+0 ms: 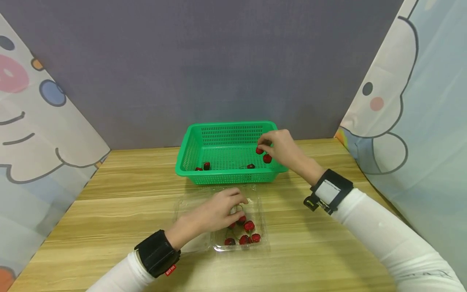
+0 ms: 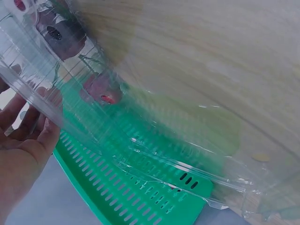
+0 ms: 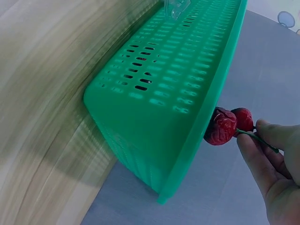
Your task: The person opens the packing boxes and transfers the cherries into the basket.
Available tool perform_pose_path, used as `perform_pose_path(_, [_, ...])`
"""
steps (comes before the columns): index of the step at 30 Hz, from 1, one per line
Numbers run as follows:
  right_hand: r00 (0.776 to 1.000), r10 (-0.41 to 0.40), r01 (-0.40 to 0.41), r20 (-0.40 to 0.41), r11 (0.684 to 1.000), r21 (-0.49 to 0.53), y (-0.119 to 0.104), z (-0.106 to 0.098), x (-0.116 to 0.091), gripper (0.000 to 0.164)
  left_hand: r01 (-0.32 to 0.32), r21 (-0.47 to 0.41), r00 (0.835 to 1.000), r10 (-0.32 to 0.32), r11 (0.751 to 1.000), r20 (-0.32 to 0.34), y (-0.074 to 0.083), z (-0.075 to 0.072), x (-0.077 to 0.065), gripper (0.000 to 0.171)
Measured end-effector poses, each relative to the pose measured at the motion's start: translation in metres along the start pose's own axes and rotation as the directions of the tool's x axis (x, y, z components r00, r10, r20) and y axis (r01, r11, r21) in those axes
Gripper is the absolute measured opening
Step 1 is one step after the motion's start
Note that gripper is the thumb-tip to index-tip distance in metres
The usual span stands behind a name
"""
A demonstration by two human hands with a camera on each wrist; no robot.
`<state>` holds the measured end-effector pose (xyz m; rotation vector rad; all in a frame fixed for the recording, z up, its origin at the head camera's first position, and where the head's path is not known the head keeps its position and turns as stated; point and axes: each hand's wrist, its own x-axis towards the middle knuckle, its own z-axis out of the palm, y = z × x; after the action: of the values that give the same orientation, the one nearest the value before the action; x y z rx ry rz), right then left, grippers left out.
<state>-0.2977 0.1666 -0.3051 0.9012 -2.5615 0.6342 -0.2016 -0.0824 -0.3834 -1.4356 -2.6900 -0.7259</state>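
Two dark-red, round, wrinkled cherries with thin green stems [image 3: 221,125] are at the right end of a green, rectangular, perforated plastic basket [image 1: 233,172], over its opening. The right hand [image 1: 281,147] pinches them by the stem between thumb and fingertips; the visible stem runs from the fruit to the fingers, its tip projecting past them. Skins are glossy and creased. The basket, long axis left to right, contains three more visible cherries [image 1: 206,166] along its near side. A clear plastic box [image 1: 233,248] before it contains at least six cherries [image 1: 244,239], stems pointing variously. Above these the left hand [image 1: 219,209] is loosely bent, thumb and fingers parted; contact with a stem cannot be determined.
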Motion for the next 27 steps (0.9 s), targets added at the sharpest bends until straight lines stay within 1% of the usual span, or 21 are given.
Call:
perform_pose_path(6, [0.999,0.032,-0.033,0.02,0.999,0.011,0.003,0.001,0.0,0.006,-0.001,0.035,1.0,0.001,0.999,-0.01,-0.001,0.002,0.001,0.022])
perform_pose_path(12, [0.998,0.059,-0.06,0.035,0.998,0.009,0.006,0.003,0.0,0.008,0.027,0.052,1.0,-0.026,0.998,-0.014,-0.002,0.003,0.001,0.022])
perform_pose_path(17, [0.996,0.083,-0.082,0.042,0.997,-0.012,0.007,0.006,-0.001,0.009,0.048,0.037,0.999,-0.048,0.998,0.003,-0.005,0.004,0.0,0.019])
perform_pose_path(23, [0.996,0.082,-0.081,0.036,0.996,-0.021,0.011,0.009,0.0,0.008,0.051,-0.005,0.999,-0.05,0.999,0.017,-0.006,0.006,-0.001,0.019])
perform_pose_path(27, [0.995,0.093,-0.092,0.045,0.995,-0.026,0.012,0.01,-0.001,0.009,0.053,-0.011,0.999,-0.053,0.999,0.014,-0.007,0.009,0.0,0.019])
